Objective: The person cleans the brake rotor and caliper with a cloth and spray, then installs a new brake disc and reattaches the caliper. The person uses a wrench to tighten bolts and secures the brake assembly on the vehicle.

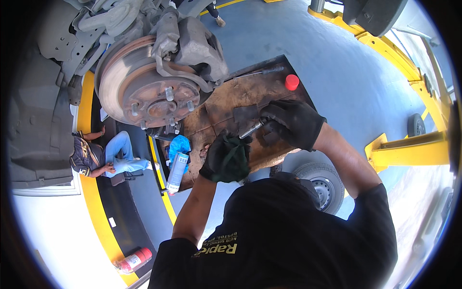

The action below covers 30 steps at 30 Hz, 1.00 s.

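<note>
Both my hands wear black gloves and meet over a cart top (196, 126) lined with stained brown board. My left hand (217, 161) is closed around a dark green cloth (235, 158). Between the hands is a shiny metal pin (251, 129); my right hand (294, 124) grips one end, and its other end reaches the cloth. Dark flat pads (246, 113) lie beside the right hand, partly covered by it. Beyond the left hand, a brake disc (115, 79) with bare wheel studs carries a grey caliper (199, 48).
Beside my left forearm are a spray can (177, 173) and a blue cloth (179, 146). A red cap (291, 82) and a screwdriver (272, 71) lie at the far edge. A wheel (323, 187), yellow lift arm (409, 150), fire extinguisher (134, 261) and seated person (103, 156) surround the cart.
</note>
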Each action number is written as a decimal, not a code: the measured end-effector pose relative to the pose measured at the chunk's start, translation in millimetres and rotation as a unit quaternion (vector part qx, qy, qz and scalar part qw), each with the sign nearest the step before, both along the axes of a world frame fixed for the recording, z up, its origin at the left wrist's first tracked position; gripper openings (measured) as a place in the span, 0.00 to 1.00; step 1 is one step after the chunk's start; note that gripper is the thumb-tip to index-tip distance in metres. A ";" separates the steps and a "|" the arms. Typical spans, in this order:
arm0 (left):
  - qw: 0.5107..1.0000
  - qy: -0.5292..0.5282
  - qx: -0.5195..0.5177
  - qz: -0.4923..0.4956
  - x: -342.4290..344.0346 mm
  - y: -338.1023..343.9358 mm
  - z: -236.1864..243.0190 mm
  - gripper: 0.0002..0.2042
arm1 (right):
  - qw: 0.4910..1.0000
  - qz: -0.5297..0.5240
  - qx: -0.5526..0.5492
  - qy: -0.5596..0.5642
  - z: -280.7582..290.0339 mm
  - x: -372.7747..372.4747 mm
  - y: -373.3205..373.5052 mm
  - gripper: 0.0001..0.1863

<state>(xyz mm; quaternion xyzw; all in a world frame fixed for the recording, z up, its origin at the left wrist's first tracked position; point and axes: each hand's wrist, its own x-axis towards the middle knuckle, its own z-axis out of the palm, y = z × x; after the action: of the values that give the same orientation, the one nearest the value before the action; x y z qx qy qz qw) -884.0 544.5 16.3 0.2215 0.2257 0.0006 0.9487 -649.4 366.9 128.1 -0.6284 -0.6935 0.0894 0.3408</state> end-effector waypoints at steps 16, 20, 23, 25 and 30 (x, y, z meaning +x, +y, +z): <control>0.950 -0.069 -0.300 0.051 -52.6 -29.6 -152.5 0.32 | 0.994 -0.034 -0.049 0.097 -37.9 7.8 7.0 0.15; 0.987 0.051 -0.150 0.034 -62.7 -51.4 -120.4 0.25 | 0.988 -0.051 -0.094 0.108 -48.8 12.5 -4.1 0.13; 0.986 0.105 0.108 -0.068 -73.3 -78.5 -132.5 0.22 | 0.977 -0.064 -0.127 0.156 -57.4 10.6 -12.9 0.13; 0.973 0.112 0.181 -0.084 -83.8 -81.7 -145.3 0.22 | 0.971 -0.081 -0.135 0.181 -64.7 11.0 -19.3 0.13; 0.950 0.258 0.171 -0.041 -123.0 -55.4 -165.2 0.22 | 0.969 -0.087 -0.107 0.205 -89.8 14.5 -31.2 0.13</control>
<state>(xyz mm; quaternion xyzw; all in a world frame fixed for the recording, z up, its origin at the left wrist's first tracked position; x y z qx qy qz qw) -1007.0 489.1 -148.9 0.3818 0.4500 -0.0570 0.8052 -634.9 335.8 38.3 -0.6873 -0.5382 0.2597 0.4130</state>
